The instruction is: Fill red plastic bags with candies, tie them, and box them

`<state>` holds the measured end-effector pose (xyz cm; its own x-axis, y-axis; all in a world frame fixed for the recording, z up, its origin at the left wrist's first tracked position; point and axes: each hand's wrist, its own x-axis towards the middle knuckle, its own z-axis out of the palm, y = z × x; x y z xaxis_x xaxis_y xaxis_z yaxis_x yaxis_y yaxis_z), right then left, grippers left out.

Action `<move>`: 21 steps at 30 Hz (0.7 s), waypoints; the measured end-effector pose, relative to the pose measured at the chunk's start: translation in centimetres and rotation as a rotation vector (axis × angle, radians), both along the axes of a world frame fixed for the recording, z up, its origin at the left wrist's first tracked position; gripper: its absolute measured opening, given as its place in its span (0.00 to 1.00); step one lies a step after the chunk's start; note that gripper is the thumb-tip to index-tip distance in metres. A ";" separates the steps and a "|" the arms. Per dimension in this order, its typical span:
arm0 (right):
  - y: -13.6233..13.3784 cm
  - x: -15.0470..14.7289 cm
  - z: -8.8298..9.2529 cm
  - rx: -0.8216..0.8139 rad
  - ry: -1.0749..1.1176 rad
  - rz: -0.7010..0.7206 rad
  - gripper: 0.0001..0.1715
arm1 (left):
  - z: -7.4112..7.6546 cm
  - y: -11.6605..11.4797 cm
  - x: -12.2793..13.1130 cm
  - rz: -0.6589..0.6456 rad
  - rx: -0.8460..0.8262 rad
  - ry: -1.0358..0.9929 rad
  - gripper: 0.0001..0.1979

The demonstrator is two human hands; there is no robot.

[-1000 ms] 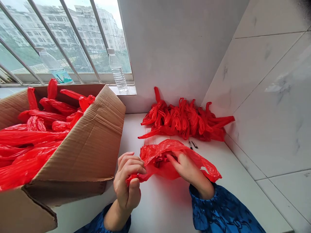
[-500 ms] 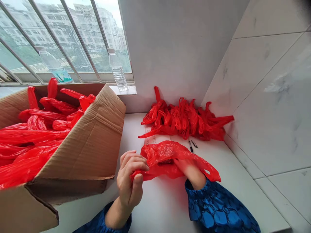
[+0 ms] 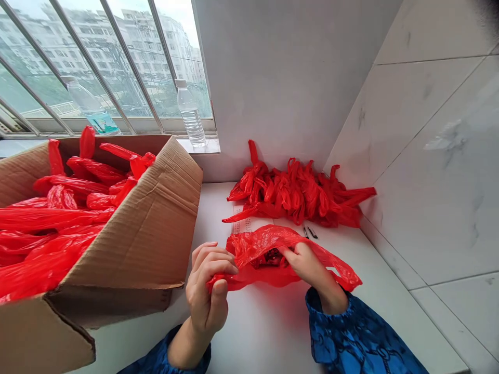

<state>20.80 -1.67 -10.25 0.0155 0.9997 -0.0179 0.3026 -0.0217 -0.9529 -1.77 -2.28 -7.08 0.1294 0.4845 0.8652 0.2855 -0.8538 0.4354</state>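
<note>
My left hand (image 3: 208, 285) is closed on the left end of a thin red plastic bag (image 3: 259, 244), its thumb and fingers pinching the film. The bag lies stretched sideways over the white table with its mouth gaping towards me. Small dark-and-red items (image 3: 273, 257) show inside; their kind is unclear. My right hand (image 3: 310, 267) is at the bag's mouth, fingers extended leftward and partly behind the film, with nothing visible held in them. A bag handle loop spreads out beneath my right wrist.
A cardboard box (image 3: 132, 244) full of red plastic bags (image 3: 58, 218) stands at the left. More red bags (image 3: 296, 192) are heaped by the wall, over a printed sheet (image 3: 244, 224). Black pens (image 3: 312, 232) lie nearby. A clear bottle (image 3: 192, 117) and a labelled bottle (image 3: 93, 111) stand by the barred window.
My right hand has drawn back to the right, partly out of the bag. The items inside now show more clearly. My left hand keeps its grip almost unmoved.
</note>
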 end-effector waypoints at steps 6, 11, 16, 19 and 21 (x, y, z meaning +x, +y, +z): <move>-0.4 -0.3 0.6 -0.151 0.237 0.121 0.20 | -0.2 0.0 -0.1 -0.001 -0.001 -0.010 0.14; -0.4 -0.3 0.8 -0.152 0.249 0.174 0.20 | -0.2 0.1 -0.1 0.008 -0.003 -0.015 0.14; -0.5 -0.2 0.5 -0.131 0.084 0.148 0.24 | -0.2 0.1 0.0 0.008 -0.004 -0.030 0.15; -0.6 -0.2 0.6 -0.116 0.052 0.147 0.25 | -0.3 0.1 0.0 0.000 -0.008 -0.029 0.14; -0.6 -0.2 0.8 -0.112 0.042 0.152 0.25 | -0.3 0.1 0.0 -0.004 -0.011 -0.032 0.14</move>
